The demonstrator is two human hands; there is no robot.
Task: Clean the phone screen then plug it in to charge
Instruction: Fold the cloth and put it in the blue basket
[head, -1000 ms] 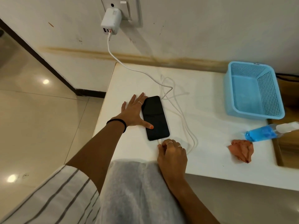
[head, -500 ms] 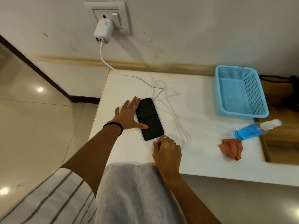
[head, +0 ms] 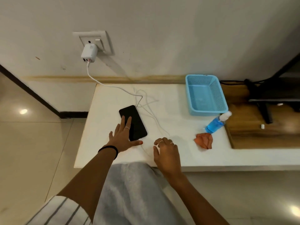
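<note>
White tabletop (head: 178,151) against a pale wall, tiled floor to the left, wood-grain surface further right. Wall socket (head: 92,41) above the table's far left corner, white charger (head: 89,52) plugged into it, white cable (head: 113,86) dropping to the table and looping in loose coils just right of the phone. Phone (head: 133,122) lying flat and face up, screen dark, near the left half of the table. Left hand (head: 121,138) spread flat, fingers apart, two fingertips resting on the lower part of the screen, thumb stretched along the table below the phone's near end. Right hand (head: 166,151) just right of that end, fingers loosely curled and apart, gripping nothing visible; cable running close under its knuckles. Blue basket (head: 192,95) at the far right, blue spray bottle (head: 214,125) lying on its side in front of it, crumpled orange cloth (head: 203,140) just beside the bottle, both well apart from the hands. Cleaning apparently finished, judging by the cloth and bottle set aside; charging step in hand. Impossible to tell whether the plug already sits in the phone's port: near edge hidden by the thumb, cable end too thin to trace. Next, probably: check the connector is fully seated, steadying the phone flat meanwhile, then watch for the screen to wake.
</note>
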